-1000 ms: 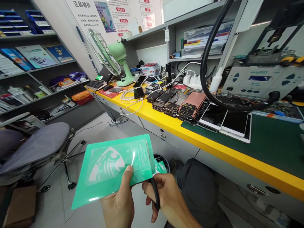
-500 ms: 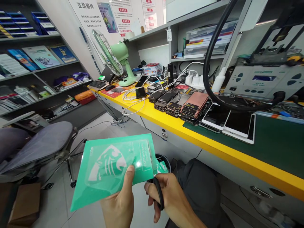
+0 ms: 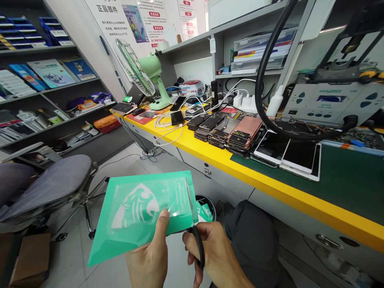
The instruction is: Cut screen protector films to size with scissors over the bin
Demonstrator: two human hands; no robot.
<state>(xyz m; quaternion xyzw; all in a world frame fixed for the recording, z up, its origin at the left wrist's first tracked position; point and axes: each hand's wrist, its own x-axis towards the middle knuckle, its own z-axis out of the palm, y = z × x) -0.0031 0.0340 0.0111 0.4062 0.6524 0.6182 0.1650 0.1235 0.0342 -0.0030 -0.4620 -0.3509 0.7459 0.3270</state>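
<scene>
A green sheet (image 3: 102, 236) with a clear-covered white shark-like print is gripped by my left hand (image 3: 151, 256), thumb on top and fingers beneath. My right hand (image 3: 210, 250) is closed round the black handles of a pair of scissors (image 3: 199, 246). The scissors' blades reach up along the sheet's right edge, where a narrow strip (image 3: 195, 210) stands slightly apart from the rest. Beyond that edge, lower down, a round bin (image 3: 213, 212) holds green and white scraps.
Behind runs a yellow-edged workbench (image 3: 222, 160) with stacks of phone parts (image 3: 244, 132), white-framed screens (image 3: 300, 154), cables and a green fan (image 3: 151, 66). A grey chair (image 3: 60, 180) stands left, cardboard boxes (image 3: 33, 256) below it. My knee (image 3: 252, 236) is at the right.
The strip at the sheet's right edge shows a longer gap from the sheet. Both hands keep nearly the same places; the view has shifted slightly.
</scene>
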